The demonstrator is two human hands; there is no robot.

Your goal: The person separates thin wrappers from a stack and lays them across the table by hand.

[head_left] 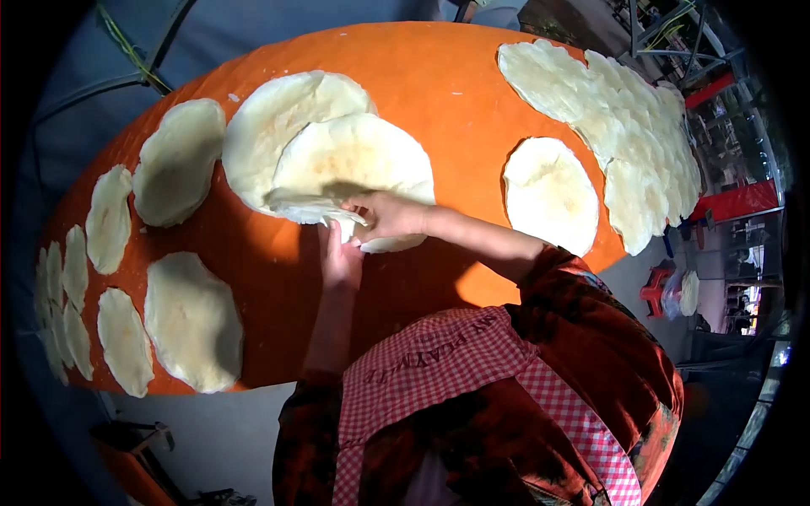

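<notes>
Flatbread edge [308,205], pale and thin, sits between the two hands; the left hand [341,260] seems to have its fingers and thumb closed on it from below, and the right hand [390,217] seems to pinch it from above, though the overlap hides exactly where each fingertip presses; whether this is a loose piece or a lifted rim of a sheet beneath cannot be told. An uneven pull between the hands could tear so thin a layer; too tight a pinch could crease it or press layers together. Just beyond the grip lies a round sheet [359,156], partly over a back sheet [283,110]; a tug could drag both, since they overlap and may cling. The arms' shadow darkens the orange tabletop [283,287] on the near side, so a split there could go unseen. To the right of the grip, a single sheet [553,194] lies near the right sleeve [574,295]; a backward swing of the elbow could brush it. Farthest to the right, overlapping sheets [633,126] reach the table's edge; a knock could send the outermost over.
</notes>
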